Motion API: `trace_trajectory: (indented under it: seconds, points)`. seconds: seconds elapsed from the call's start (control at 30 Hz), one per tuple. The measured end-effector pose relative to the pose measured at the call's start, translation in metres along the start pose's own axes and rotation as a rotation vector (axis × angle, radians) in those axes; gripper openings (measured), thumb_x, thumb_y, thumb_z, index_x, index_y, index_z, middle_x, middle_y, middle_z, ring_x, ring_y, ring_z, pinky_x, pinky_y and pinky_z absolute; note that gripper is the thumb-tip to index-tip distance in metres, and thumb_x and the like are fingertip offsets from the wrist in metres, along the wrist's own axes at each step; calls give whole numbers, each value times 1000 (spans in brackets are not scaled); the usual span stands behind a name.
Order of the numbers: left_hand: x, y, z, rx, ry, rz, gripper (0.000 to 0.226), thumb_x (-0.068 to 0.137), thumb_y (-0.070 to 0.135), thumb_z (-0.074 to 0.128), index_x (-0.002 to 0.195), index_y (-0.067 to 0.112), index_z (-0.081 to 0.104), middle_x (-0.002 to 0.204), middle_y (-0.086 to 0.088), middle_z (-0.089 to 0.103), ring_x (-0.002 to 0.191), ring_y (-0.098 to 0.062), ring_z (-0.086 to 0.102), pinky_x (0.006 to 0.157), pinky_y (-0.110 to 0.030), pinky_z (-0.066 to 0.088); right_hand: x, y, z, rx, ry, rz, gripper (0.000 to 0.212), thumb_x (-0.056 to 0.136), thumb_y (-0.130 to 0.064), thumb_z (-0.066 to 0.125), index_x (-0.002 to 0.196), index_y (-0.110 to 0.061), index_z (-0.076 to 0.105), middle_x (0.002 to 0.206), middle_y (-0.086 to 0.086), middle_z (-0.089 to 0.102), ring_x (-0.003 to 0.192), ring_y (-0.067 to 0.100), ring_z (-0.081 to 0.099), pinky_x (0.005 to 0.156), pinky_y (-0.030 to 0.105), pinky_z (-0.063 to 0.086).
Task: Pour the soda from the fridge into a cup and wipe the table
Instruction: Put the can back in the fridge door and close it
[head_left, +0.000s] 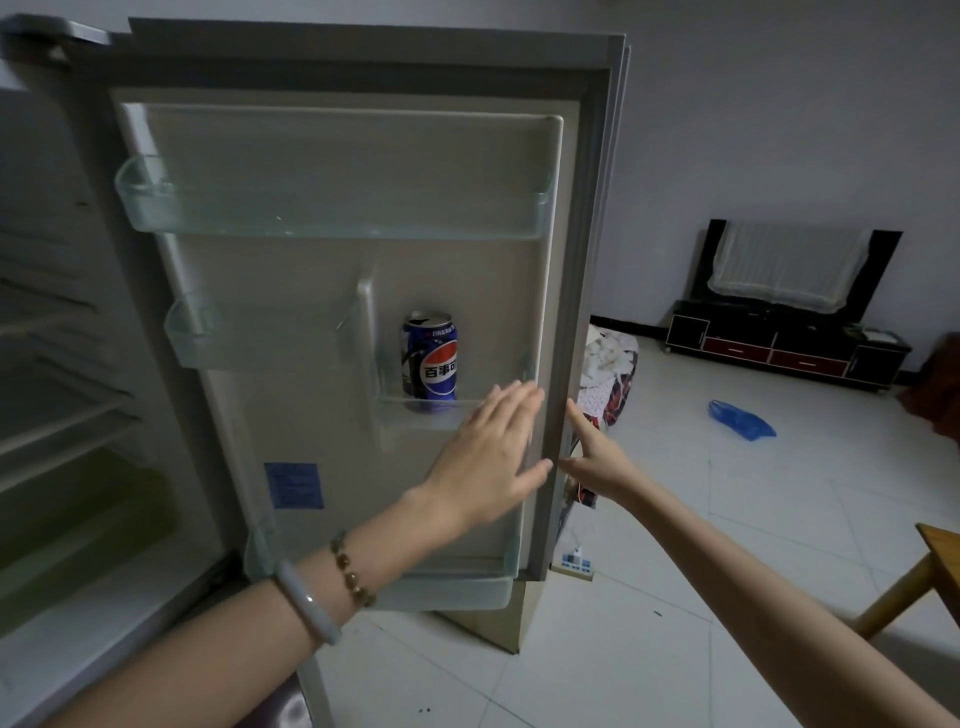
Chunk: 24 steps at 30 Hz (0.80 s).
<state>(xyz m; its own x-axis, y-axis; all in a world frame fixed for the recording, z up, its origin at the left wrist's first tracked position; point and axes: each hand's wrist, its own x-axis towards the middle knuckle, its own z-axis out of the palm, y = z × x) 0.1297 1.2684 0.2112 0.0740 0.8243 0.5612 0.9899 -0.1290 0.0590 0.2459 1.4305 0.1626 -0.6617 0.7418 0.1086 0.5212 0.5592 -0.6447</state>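
Head view: fridge door (332, 291) is swung wide open, inner side facing the camera. The soda can (430, 361), blue with a red-white-blue logo, stands upright in the small clear door shelf (467, 410) at mid height on the right side. The wide top shelf (332, 218) above it holds nothing visible.

Left hand (488, 457) is flat in front of the door liner with fingers straight and close together. Its fingertips are just right of and below the can, not touching it. A pale bangle (306, 603) and a bead bracelet (353, 569) are on that wrist.

Right hand (597, 457) is at the door's free edge. One digit points up along the gasket and the rest are partly hidden behind the edge, so I can't tell if it's gripping.

Background: white tile floor, blue plastic bag (742, 420) lying on it, dark TV stand (779, 348) by the far wall, power strip (574, 561) low by the door edge. A wooden table corner (943, 556) shows at far right, well apart from the fridge.
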Motion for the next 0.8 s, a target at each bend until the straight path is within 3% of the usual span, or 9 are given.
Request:
trace_trajectory:
  seconds: [0.17,0.43,0.53,0.67,0.8]
  points:
    - [12,-1,28,161,-37,-136,76,97,47,35,149,7,-3,159,-10,2,146,-20,-1,114,-30,-14,2,4,1,-9,-13,-3,91,84,-2,59,150,-17,-2,158,5,-1,144,18,6,114,28,13]
    - [17,3,34,300,-4,-188,75,93,46,46,146,0,19,146,-14,35,136,-27,29,117,-37,1,2,14,3,-29,-45,-40,91,85,-3,58,149,-21,-3,157,3,-5,144,20,10,110,26,20]
    - [10,4,34,357,8,-186,75,94,47,45,146,-1,19,147,-16,35,137,-29,29,116,-37,-1,-6,21,-5,-175,-44,-97,90,86,-6,56,149,-29,-4,157,1,-10,143,23,17,105,26,32]
    - [-8,4,29,383,-20,-164,74,96,46,41,148,1,14,151,-15,28,141,-28,23,116,-37,-2,-30,31,-15,-662,74,-289,87,82,0,45,149,-23,-6,156,9,-12,144,23,-7,117,38,17]
    - [-33,4,14,462,-17,-105,73,82,41,64,136,-3,42,130,-18,55,122,-30,51,112,-41,22,-56,34,-17,-824,132,-397,87,78,2,42,149,-16,-5,155,14,-8,143,26,-8,118,43,13]
